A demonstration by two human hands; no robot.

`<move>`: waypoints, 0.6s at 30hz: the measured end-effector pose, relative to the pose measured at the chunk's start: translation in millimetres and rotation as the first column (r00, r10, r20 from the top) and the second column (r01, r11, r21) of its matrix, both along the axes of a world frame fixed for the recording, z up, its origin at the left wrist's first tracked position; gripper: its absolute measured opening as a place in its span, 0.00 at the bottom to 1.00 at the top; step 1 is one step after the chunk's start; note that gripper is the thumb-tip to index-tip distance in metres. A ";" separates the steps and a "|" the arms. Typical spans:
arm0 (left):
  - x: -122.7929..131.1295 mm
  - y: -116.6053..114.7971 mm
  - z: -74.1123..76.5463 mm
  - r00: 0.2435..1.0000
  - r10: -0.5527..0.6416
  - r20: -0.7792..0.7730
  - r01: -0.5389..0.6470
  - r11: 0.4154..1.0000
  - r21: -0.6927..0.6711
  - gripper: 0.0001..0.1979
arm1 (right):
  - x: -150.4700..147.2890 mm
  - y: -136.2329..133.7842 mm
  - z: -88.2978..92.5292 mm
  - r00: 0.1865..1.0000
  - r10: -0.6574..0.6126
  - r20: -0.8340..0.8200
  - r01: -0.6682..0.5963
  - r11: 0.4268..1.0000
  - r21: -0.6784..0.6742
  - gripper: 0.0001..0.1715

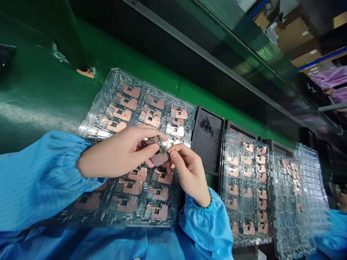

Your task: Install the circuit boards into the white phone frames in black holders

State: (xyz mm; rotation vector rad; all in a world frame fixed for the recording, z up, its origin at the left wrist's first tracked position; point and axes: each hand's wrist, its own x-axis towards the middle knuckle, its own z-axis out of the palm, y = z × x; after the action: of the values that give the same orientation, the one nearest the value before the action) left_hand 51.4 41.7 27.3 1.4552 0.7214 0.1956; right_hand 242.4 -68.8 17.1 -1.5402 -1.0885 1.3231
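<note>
A small copper-coloured circuit board (159,159) is held up over a clear plastic tray (115,74). My left hand (121,150) grips the board between thumb and fingers. At the board's right edge, my right hand (188,166) has its thumb and forefinger pinched together; whatever is between them is too small to make out. Rows of similar circuit boards (130,186) lie in the pockets of the tray beneath both hands. Part of the tray is hidden by my hands and blue sleeves.
Right of the tray is a black shallow tray (204,155) with a pile of tiny black parts (206,126). Beyond it stand more clear trays (245,231) with boards. A co-worker's blue sleeve (329,231) shows at far right. A dark metal ledge (173,29) runs behind the green bench (32,79).
</note>
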 end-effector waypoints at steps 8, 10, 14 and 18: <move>3.0 -2.3 1.9 1.000 -0.019 0.015 0.019 1.000 -0.013 0.13 | 7.9 0.2 -5.4 0.999 0.039 0.013 -0.039 0.999 0.012 0.12; 3.4 -1.6 5.1 0.999 -0.028 0.022 0.028 1.000 -0.010 0.14 | 6.8 0.2 -4.7 0.994 0.050 0.096 -0.053 0.998 0.031 0.12; -5.6 -11.4 9.0 0.991 -0.076 -0.112 0.095 0.980 0.172 0.20 | 13.2 -8.1 9.2 0.955 0.082 0.286 -0.104 0.993 0.064 0.12; -23.7 -59.8 5.7 0.916 -0.183 -0.356 0.364 0.751 0.551 0.22 | 29.7 -37.0 28.0 0.841 0.140 0.523 -0.181 0.983 0.029 0.09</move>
State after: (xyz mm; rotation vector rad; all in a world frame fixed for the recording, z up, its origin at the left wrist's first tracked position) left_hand 27.7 -18.1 33.0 2.2328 0.6860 -0.0231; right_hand 272.1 -105.8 45.1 -1.8344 -1.6161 0.9673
